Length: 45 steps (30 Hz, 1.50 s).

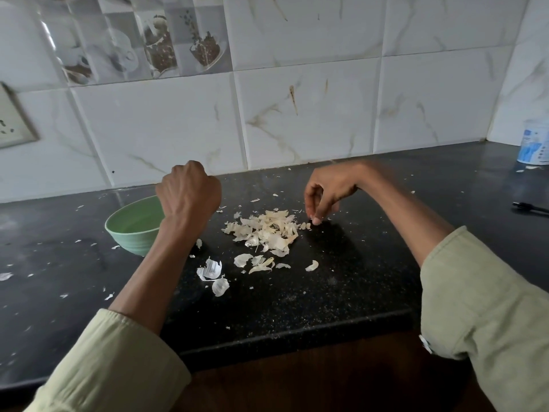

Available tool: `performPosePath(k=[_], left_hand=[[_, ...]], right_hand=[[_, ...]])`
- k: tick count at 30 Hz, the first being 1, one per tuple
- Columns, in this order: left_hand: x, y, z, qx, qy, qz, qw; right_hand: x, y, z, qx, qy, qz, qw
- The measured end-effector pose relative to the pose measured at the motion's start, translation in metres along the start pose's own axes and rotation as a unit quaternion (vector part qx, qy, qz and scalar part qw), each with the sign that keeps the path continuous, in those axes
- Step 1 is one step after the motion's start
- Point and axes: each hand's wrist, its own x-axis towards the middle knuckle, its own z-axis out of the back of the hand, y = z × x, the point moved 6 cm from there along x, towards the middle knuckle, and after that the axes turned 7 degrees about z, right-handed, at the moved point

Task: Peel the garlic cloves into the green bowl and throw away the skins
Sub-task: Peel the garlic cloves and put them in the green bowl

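The peeling looks finished or close to it, and the step in hand seems to be gathering the skins to throw them away. The left hand is curled into a fist over the right rim of the green bowl; whether it holds a clove or skins I cannot tell, since only its back shows. The right hand reaches down with fingers bent, its fingertips touching the counter at the right end of the pile of skins, apparently pinching or sweeping a scrap, though nothing is clearly held. The pile lies in the middle of the counter, the bowl well to its left, and looser skins lie nearer the front edge. No whole cloves are visible; the bowl's inside is mostly hidden. The next move probably calls for raking the skins together toward the front edge into a cupped hand. There is open room in front and right; a tub stands far off in the right back corner.
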Motion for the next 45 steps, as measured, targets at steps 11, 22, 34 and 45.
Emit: performPosePath(k=[11,22,34,45], left_hand=[[-0.024,-0.048,-0.047,-0.160,0.144,-0.253,0.943],[-0.015,-0.036,-0.076,-0.131,0.194,-0.248,0.940],[-0.018,-0.038,-0.080,-0.133,0.209,-0.261,0.933],[-0.022,-0.041,-0.078,-0.155,0.203,-0.262,0.931]], right_hand=[[-0.009,0.005,0.024,0.059,-0.148,0.053,0.986],[-0.003,0.001,0.010,0.070,-0.077,0.049,0.993],[-0.002,-0.006,0.002,0.033,-0.012,0.021,0.999],[0.005,0.001,-0.001,0.042,-0.041,0.041,0.997]])
